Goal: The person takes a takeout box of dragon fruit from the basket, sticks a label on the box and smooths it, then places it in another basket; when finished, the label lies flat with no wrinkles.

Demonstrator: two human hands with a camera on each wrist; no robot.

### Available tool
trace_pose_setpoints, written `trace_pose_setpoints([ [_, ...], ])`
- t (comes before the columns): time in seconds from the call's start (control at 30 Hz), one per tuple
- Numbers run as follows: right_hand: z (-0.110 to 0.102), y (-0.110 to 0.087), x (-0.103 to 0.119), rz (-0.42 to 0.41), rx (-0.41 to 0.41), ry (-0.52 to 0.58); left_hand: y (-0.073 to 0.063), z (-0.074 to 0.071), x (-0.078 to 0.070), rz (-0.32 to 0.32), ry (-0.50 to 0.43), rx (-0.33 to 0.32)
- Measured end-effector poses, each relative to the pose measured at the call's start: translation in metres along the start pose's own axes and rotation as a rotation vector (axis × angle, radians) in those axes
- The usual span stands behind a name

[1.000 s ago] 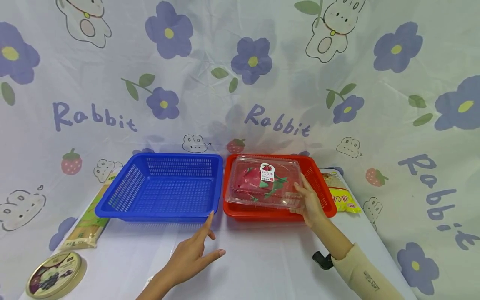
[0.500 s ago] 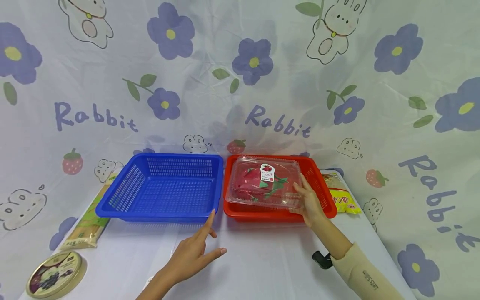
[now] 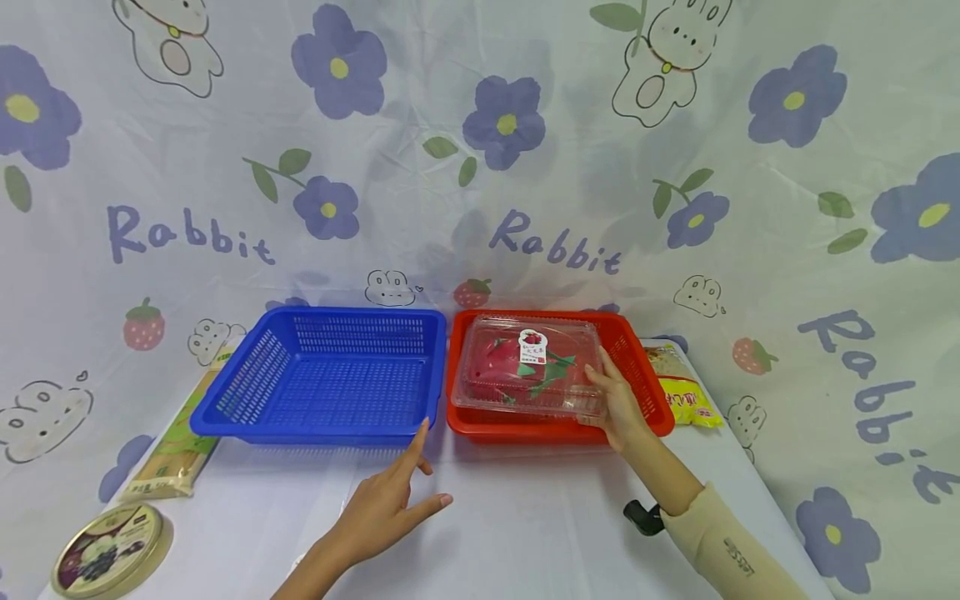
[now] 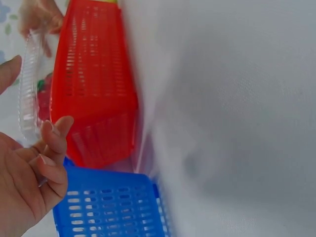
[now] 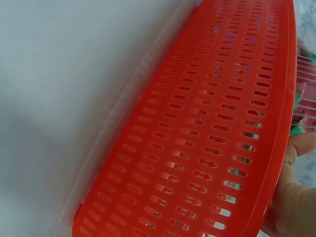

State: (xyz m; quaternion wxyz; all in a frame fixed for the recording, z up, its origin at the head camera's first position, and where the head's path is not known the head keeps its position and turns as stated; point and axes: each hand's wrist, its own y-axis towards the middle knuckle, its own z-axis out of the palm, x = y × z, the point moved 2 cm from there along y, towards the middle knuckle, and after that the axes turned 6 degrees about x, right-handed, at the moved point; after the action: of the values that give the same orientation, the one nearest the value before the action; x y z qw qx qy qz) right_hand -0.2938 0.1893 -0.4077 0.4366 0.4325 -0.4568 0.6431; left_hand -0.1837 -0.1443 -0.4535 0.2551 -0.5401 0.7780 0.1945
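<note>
My right hand [image 3: 618, 404] grips the right end of a clear plastic box [image 3: 533, 347] with a white label. Pink dragon fruit [image 3: 497, 360] with green tips shows through its lid. The box overlaps the inside of the red basket [image 3: 532, 432] in the head view, its left end near the basket's left rim. Fingers under the box are partly hidden. My left hand [image 3: 378, 510] holds nothing; its index finger points at the front right corner of the blue basket [image 3: 315, 437], thumb spread. In the right wrist view the red basket's wall [image 5: 197, 123] covers most of the box.
A noodle packet [image 3: 176, 446] lies left of the blue basket, with a round tin [image 3: 108, 546] nearer the front. A yellow bag [image 3: 686, 396] sits right of the red basket. A small black object [image 3: 643, 518] lies by the right sleeve. A patterned cloth [image 3: 420, 208] hangs behind.
</note>
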Motion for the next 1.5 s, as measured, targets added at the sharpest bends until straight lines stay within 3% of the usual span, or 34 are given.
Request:
trace_pose_setpoints([
  [0.27, 0.002, 0.004, -0.002, 0.007, -0.009, -0.043, 0.005, -0.002, -0.002, 0.023, 0.0, -0.023],
  [0.63, 0.001, 0.006, -0.003, 0.026, -0.003, -0.04, 0.023, -0.002, 0.003, -0.007, -0.014, 0.014],
  [1.1, 0.0, 0.008, -0.003, 0.038, -0.006, -0.068, 0.033, 0.004, 0.0, -0.004, -0.047, 0.02],
  [1.5, 0.0, 0.01, -0.003, 0.041, -0.012, -0.069, 0.045, 0.013, -0.008, -0.062, -0.06, -0.02],
])
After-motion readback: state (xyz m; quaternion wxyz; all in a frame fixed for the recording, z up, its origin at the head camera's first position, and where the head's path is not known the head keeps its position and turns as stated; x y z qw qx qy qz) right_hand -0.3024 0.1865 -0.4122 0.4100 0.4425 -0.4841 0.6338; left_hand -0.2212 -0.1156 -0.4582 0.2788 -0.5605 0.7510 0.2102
